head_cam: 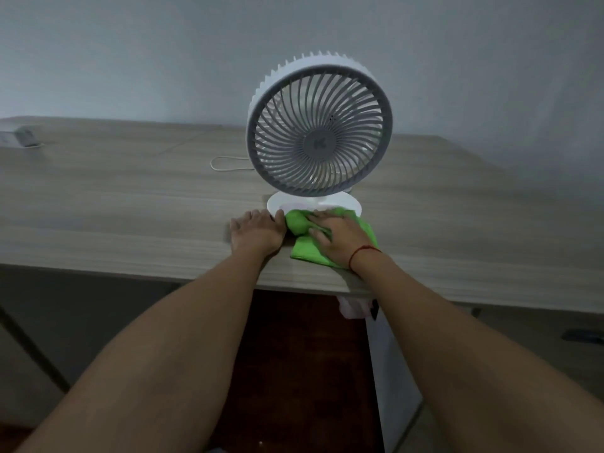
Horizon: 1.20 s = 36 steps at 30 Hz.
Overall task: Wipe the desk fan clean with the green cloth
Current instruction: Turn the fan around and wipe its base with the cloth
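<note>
A white desk fan (pixel 318 125) with a grey front grille stands upright on a round white base (pixel 281 204) on the wooden desk. The green cloth (pixel 302 246) lies bunched over the front of that base and spreads onto the desk toward me. My right hand (pixel 336 235) lies flat on top of the cloth, fingers pointing left toward the base. My left hand (pixel 256 230) rests on the desk just left of the cloth, its thumb touching the cloth's edge beside the base.
The wooden desk (pixel 130 197) runs wide to both sides, its front edge just below my wrists. A white cable loop (pixel 228 163) lies behind the fan at its left. A small grey box (pixel 18 137) sits at the far left, with the wall right behind.
</note>
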{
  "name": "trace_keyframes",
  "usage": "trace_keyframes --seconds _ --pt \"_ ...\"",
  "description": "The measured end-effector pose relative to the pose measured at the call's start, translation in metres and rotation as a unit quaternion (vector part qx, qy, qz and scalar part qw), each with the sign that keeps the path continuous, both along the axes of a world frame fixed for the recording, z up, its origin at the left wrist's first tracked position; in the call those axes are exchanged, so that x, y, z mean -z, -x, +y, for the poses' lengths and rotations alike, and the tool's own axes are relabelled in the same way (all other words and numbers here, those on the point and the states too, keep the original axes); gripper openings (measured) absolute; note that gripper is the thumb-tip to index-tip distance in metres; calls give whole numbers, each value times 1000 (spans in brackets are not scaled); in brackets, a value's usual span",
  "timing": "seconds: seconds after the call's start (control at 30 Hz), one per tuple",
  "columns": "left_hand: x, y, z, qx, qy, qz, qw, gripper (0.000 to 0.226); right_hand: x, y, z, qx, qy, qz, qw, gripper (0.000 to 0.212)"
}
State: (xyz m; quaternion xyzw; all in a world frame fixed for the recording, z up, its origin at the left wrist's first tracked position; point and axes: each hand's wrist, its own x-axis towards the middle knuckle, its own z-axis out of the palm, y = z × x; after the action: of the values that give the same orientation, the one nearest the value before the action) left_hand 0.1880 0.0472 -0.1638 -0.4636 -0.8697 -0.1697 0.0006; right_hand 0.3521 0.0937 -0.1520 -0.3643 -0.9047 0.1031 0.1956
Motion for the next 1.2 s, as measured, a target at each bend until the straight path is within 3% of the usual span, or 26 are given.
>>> trace_keyframes --seconds 0.13,0.23,0.4,0.57,0.73,0.9,1.2 --pt "1 0 1 0 16 3 1000 66 2 -23 4 56 45 73 995 42" --pt "2 -1 2 1 21 5 1000 67 1 -23 13 101 76 76 989 45" --pt "2 1 2 4 16 5 1000 67 -3 -3 17 102 70 91 988 44" --pt "1 2 0 3 11 -3 1000 68 -3 14 3 80 53 43 994 48" --pt "-1 2 -3 2 12 -3 1000 67 -3 5 -10 43 23 100 994 32" --pt "1 -1 -3 2 17 -2 1000 67 2 -13 4 108 64 131 983 32" --pt "3 1 2 0 15 -8 1000 69 -3 14 28 158 87 62 982 40"
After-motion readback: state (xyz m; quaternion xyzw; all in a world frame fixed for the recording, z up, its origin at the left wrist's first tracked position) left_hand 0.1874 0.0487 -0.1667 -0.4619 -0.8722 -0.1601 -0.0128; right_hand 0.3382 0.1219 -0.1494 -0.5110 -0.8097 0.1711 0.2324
